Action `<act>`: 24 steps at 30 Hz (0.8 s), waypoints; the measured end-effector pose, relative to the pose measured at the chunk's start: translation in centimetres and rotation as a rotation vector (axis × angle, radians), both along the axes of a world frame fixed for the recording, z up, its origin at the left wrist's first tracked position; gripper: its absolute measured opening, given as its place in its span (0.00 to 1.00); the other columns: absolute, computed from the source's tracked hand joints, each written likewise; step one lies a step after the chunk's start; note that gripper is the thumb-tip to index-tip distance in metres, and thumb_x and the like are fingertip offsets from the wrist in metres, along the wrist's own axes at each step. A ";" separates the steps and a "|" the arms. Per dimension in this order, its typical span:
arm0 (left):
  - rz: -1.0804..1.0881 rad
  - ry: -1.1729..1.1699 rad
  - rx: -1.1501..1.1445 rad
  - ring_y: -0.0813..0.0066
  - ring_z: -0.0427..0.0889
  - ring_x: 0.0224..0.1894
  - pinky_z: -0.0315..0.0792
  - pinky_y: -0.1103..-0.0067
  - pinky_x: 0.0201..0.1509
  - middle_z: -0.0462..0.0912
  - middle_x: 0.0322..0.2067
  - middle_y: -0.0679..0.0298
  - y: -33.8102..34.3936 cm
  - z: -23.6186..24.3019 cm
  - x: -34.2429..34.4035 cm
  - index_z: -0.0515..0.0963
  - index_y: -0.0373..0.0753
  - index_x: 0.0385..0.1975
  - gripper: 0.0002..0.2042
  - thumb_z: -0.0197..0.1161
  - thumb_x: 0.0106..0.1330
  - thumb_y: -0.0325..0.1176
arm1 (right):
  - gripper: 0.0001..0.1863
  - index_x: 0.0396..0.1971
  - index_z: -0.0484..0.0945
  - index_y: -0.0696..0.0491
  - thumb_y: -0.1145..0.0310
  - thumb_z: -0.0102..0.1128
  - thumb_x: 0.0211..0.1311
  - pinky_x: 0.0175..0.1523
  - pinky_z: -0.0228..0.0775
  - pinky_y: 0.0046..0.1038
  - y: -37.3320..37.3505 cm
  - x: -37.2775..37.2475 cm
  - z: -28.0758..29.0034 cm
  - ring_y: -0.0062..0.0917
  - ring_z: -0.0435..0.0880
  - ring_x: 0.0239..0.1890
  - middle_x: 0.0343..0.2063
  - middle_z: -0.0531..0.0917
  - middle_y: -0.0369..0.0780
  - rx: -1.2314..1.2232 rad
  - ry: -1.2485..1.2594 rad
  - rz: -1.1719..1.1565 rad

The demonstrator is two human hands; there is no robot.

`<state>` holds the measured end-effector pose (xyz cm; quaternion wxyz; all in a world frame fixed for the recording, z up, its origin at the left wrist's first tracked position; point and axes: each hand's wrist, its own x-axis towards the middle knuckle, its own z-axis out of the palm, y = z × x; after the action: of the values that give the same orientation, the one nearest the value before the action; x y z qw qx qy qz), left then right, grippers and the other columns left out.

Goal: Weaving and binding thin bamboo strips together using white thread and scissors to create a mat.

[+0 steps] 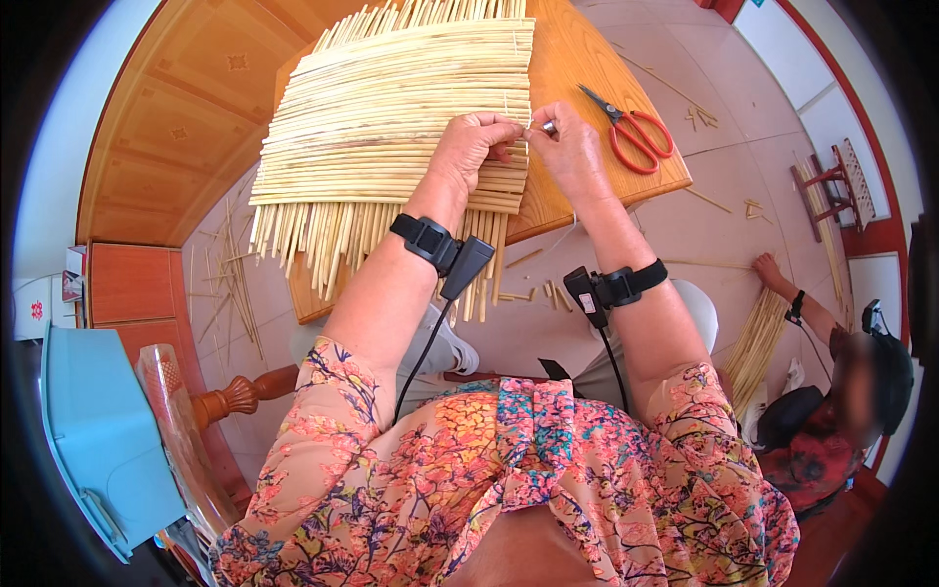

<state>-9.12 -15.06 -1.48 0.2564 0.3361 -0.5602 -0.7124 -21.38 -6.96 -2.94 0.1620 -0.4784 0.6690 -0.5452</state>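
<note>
My left hand (462,157) is at the right edge of a mat of pale thin sticks (377,88), its fingertips pinched on something too small to make out. Close beside it, my right hand (569,157) is also closed, thumb and forefinger meeting at the mat's edge, with a small silvery piece at the fingers, hard to identify. A thin pale strand hangs below this hand. The mat lies on a wooden table (577,59), loose stick ends jutting out at its top and bottom. Red-handled scissors (638,143) lie on the table to the right of my right hand.
A co-worker (812,450) at the lower right reaches toward a bundle of long sticks (758,347). Stick offcuts (553,293) lie on the floor. At left are a blue plastic container (103,430) and a turned wooden post (230,401); a small wooden rack (841,186) stands far right.
</note>
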 end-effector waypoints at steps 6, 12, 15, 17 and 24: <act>0.031 0.012 -0.022 0.84 0.68 0.19 0.65 0.86 0.22 0.73 0.16 0.69 0.1 -0.2 -0.4 0.77 0.36 0.20 0.03 0.61 0.50 0.28 | 0.14 0.28 0.71 0.57 0.69 0.66 0.41 0.31 0.68 0.29 -0.1 -0.1 -0.6 0.31 0.76 0.25 0.21 0.77 0.44 0.050 -0.021 0.033; 0.048 -0.026 -0.034 0.84 0.68 0.18 0.65 0.86 0.22 0.72 0.15 0.70 0.0 -0.3 -0.4 0.76 0.37 0.19 0.03 0.61 0.50 0.28 | 0.16 0.27 0.72 0.58 0.68 0.67 0.40 0.31 0.68 0.30 0.4 0.2 0.1 0.31 0.76 0.25 0.21 0.77 0.44 0.137 -0.129 0.033; 0.040 0.004 -0.009 0.84 0.67 0.18 0.65 0.86 0.22 0.71 0.15 0.71 -0.1 -0.5 -0.3 0.76 0.37 0.19 0.03 0.61 0.50 0.28 | 0.13 0.26 0.73 0.57 0.67 0.65 0.42 0.31 0.68 0.32 1.7 -0.7 1.7 0.35 0.77 0.26 0.23 0.77 0.45 0.233 0.029 0.134; 0.052 -0.036 -0.038 0.85 0.67 0.18 0.65 0.87 0.22 0.70 0.15 0.71 -0.2 -0.4 -0.1 0.75 0.38 0.19 0.03 0.60 0.50 0.28 | 0.11 0.26 0.74 0.57 0.67 0.62 0.45 0.31 0.68 0.33 2.7 -1.3 2.3 0.38 0.77 0.27 0.24 0.77 0.46 0.271 0.199 0.217; -0.051 -0.035 -0.093 0.88 0.69 0.20 0.67 0.90 0.26 0.76 0.20 0.71 -0.4 -0.4 0.3 0.77 0.39 0.24 0.03 0.60 0.53 0.30 | 0.05 0.24 0.77 0.52 0.67 0.56 0.50 0.31 0.68 0.34 1.9 0.0 2.1 0.39 0.75 0.26 0.24 0.74 0.43 -0.058 0.361 0.066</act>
<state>-8.84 -15.48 -1.92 0.2436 0.3216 -0.6056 -0.6859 -21.41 -5.11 -0.81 0.0434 -0.5945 0.6553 -0.4640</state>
